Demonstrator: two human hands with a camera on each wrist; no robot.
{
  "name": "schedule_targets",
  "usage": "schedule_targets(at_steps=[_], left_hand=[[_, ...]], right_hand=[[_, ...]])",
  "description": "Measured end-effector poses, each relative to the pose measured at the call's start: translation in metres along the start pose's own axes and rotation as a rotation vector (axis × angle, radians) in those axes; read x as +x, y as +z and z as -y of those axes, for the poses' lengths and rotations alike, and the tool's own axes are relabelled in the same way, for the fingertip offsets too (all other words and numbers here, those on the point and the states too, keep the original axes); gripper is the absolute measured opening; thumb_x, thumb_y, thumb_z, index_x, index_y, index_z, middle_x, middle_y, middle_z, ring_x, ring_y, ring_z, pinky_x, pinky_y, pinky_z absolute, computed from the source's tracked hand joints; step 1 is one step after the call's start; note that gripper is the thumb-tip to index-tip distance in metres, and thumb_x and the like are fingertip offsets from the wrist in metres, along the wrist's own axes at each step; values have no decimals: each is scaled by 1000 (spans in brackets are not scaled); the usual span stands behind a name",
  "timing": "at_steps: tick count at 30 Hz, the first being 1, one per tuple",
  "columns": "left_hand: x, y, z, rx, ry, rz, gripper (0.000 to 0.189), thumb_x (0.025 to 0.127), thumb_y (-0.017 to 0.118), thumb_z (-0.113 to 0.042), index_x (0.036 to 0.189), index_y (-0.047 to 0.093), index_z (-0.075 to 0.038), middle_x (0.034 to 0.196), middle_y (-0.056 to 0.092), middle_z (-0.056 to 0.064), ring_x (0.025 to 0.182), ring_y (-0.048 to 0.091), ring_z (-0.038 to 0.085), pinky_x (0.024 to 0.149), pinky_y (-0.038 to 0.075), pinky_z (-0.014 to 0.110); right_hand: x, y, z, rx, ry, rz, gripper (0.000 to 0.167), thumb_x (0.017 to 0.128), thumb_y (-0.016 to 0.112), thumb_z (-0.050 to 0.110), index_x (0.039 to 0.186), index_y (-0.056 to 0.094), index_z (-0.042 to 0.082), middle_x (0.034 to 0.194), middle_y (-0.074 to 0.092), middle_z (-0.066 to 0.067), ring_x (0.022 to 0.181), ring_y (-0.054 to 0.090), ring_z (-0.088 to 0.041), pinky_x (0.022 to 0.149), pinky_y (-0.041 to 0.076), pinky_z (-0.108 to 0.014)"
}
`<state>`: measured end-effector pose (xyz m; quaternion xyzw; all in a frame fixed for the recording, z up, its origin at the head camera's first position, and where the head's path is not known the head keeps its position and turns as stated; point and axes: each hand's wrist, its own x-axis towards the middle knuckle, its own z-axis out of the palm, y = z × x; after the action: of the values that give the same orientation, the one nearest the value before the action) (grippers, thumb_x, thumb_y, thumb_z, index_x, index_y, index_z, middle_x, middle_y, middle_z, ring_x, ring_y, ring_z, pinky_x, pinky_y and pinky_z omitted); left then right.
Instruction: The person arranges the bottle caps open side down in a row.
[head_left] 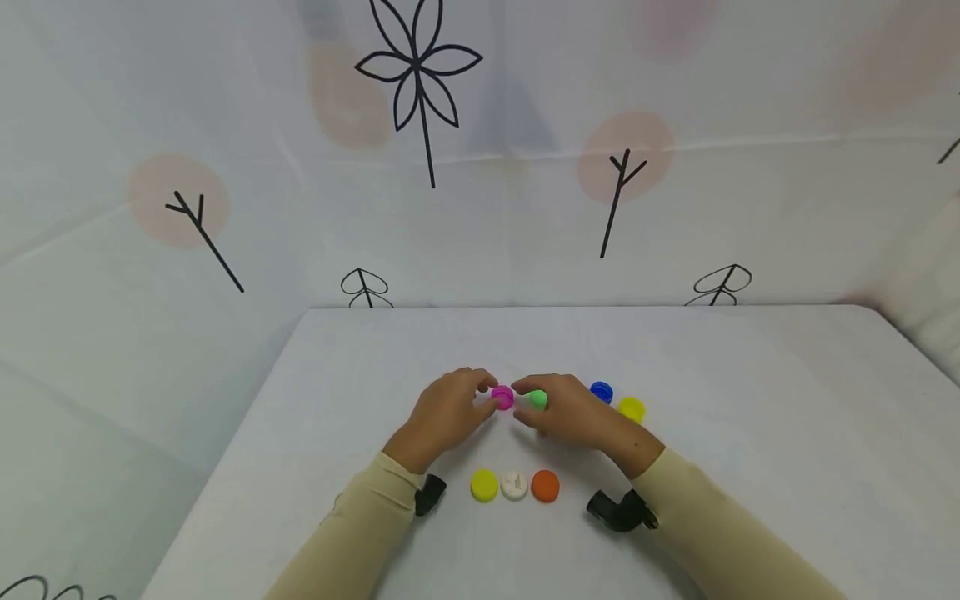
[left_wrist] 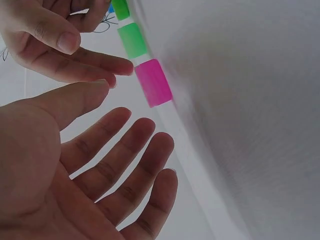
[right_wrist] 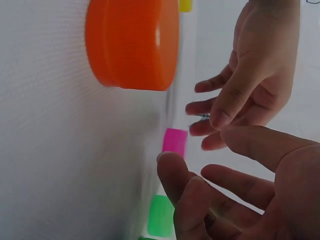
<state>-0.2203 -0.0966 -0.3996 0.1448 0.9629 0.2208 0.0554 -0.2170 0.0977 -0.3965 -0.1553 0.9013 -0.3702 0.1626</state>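
Note:
A pink bottle cap (head_left: 502,397) stands on the white table, just off the fingertips of my left hand (head_left: 444,410). That hand's fingers are spread and relaxed, with nothing between them in the left wrist view. My right hand (head_left: 573,410) hovers beside the light green cap (head_left: 537,399), thumb and fingers apart and loosely bent. Seen from the left wrist, one right fingertip comes right up to the pink cap (left_wrist: 154,82). A darker green cap (left_wrist: 120,9) follows the light green one in that line; in the head view the right hand hides it.
Beyond the right hand lie a blue cap (head_left: 602,391) and a yellow cap (head_left: 632,408). Nearer me, between the forearms, a second yellow cap (head_left: 483,485), a white cap (head_left: 514,485) and an orange cap (head_left: 545,486) form a row. A patterned cloth hangs behind the table.

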Motion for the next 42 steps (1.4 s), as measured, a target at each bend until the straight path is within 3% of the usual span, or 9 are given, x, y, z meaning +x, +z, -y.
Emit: schedule_targets(at_steps=[5, 10, 17, 20, 30, 42], left_hand=[[-1, 4, 2, 28, -15, 33, 35, 92, 73, -31, 123, 69, -15, 113, 71, 2, 105, 65, 20, 98, 53, 40], [-2, 6, 3, 41, 12, 31, 38, 92, 73, -29, 126, 68, -13, 114, 73, 2, 108, 66, 20, 101, 52, 41], [-4, 6, 4, 43, 25, 24, 37, 91, 74, -27, 125, 68, -13, 109, 74, 0, 102, 65, 18, 96, 53, 38], [-4, 7, 4, 50, 31, 17, 37, 90, 76, -26, 123, 68, -13, 105, 74, -1, 98, 65, 17, 93, 54, 36], [-2, 7, 4, 48, 27, 18, 40, 88, 78, -23, 125, 67, -12, 100, 72, 0, 93, 63, 16, 90, 54, 34], [-2, 8, 7, 36, 44, 14, 31, 87, 79, -25, 113, 71, -12, 92, 71, 0, 83, 61, 15, 81, 53, 31]], right_hand=[[-1, 3, -3, -3, 21, 36, 46, 94, 70, 25, 137, 60, 13, 98, 68, -6, 54, 60, -20, 61, 49, -27], [-2, 6, -7, -7, 1, 65, 47, 95, 69, 27, 139, 59, 15, 79, 62, -4, 52, 59, -19, 60, 47, -25], [-2, 8, -11, 33, -40, 66, 45, 95, 69, 24, 138, 60, 13, 123, 65, -8, 55, 61, -17, 57, 48, -26], [-2, 8, -11, 40, -50, 66, 46, 95, 68, 22, 139, 59, 12, 130, 64, -9, 56, 62, -16, 55, 48, -26], [-2, 10, -9, 55, -37, 75, 46, 94, 70, 21, 138, 60, 12, 120, 63, -8, 60, 62, -16, 57, 52, -28], [-4, 11, -8, 89, -67, 93, 44, 95, 69, 21, 137, 60, 11, 112, 64, -9, 59, 63, -17, 57, 54, -30]])
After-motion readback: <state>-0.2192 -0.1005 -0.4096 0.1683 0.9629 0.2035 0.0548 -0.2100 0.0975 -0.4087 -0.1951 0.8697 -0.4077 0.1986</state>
